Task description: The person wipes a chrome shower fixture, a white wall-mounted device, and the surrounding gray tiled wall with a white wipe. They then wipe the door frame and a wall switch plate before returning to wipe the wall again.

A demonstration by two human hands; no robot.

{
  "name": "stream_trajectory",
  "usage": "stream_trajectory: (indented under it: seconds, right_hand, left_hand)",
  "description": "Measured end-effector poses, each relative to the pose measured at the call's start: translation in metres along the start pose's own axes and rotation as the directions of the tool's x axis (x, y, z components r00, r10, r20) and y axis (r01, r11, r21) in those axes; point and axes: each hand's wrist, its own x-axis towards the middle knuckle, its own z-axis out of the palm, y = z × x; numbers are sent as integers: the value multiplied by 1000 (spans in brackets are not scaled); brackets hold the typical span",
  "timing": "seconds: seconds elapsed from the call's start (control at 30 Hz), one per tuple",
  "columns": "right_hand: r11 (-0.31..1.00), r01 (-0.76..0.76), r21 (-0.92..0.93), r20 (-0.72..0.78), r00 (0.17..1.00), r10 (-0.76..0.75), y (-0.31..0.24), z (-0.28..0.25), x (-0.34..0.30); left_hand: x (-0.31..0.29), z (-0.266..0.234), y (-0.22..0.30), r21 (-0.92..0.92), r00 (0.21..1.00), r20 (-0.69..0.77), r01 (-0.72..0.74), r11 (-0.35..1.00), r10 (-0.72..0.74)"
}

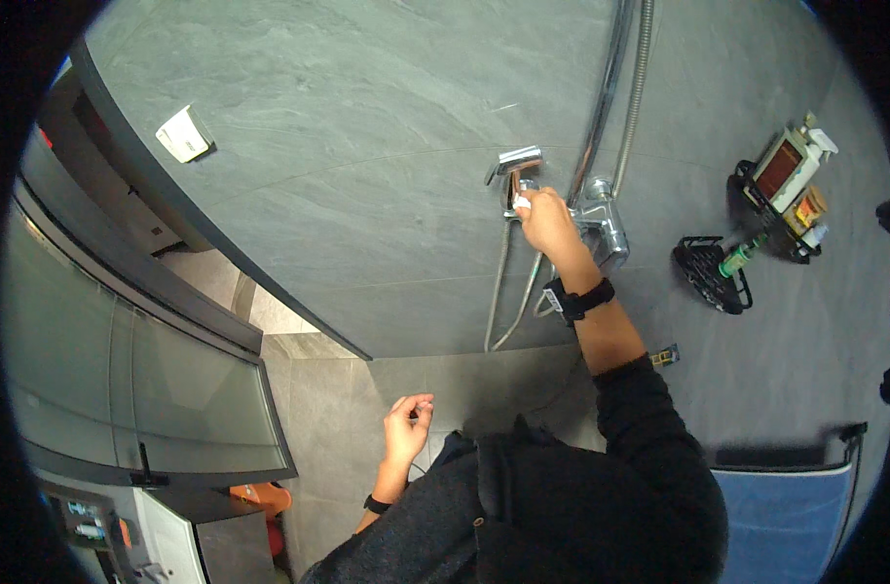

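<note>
My right hand reaches to the wall, closed on a small white cloth-like piece of which only an edge shows. It is right at a chrome handheld sprayer hanging in its wall holder; whether the fingers touch the metal is hard to tell. Just right of the hand sits a chrome shower mixer. A thin metal hose loops down below the sprayer. Low on the left, my left hand hovers over the floor, fingers loosely bent and apart, with nothing seen in it.
A chrome riser pipe and a shower hose run up the grey wall. Black corner racks with bottles are at right, above a blue panel. A white wall box and glass door are at left.
</note>
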Motion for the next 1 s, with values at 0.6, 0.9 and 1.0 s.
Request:
stream_trajectory:
  seconds: [0.6, 0.9, 1.0]
  right_hand:
    - [964, 232, 132, -296, 937, -185, 16, 43, -53]
    - [944, 328, -26, -353, 881, -316, 27, 58, -43]
    - [934, 353, -50, -299, 887, -351, 28, 49, -40]
  left_hand:
    - [11, 9, 3, 40, 997, 16, -76, 996, 76]
    - [10, 4, -1, 63, 997, 45, -66, 996, 64]
    - [13, 6, 3, 36, 995, 54, -88, 995, 86]
